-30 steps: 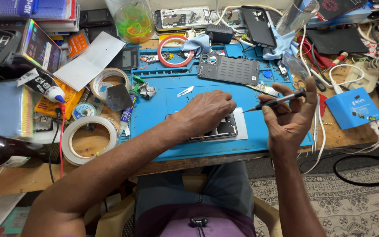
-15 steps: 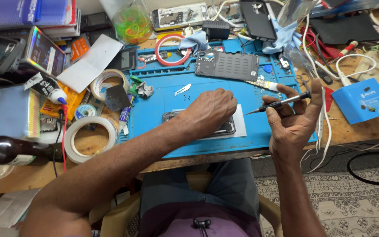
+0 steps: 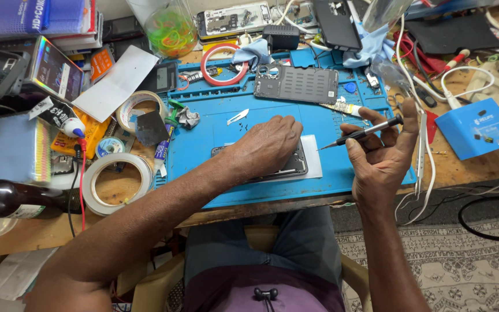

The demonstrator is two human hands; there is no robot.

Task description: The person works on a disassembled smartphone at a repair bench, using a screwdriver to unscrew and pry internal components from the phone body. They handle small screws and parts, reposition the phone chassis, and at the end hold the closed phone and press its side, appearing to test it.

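Dark, flat smartphone [image 3: 289, 169], opened and lying on a white sheet at the middle of the blue silicone repair mat [image 3: 203, 150], sits pinned under the left hand [image 3: 265, 145], whose fingers are pressed flat and close together on its upper face. That mat covers most of the cluttered wooden worktop [image 3: 30, 228]. Further back on it lies a grey perforated back panel [image 3: 297, 84], well apart from the phone. Left of the mat rests a wide roll of pale tape [image 3: 116, 184]. The right hand [image 3: 381, 151] hovers just beside the phone, thumb and fingers clamped on a slim black precision screwdriver [image 3: 360, 134] (tip aimed leftward at the device). Judging from the grip, good work here calls for steady downward pressure from the left palm and a driver held square to each screw before turning.
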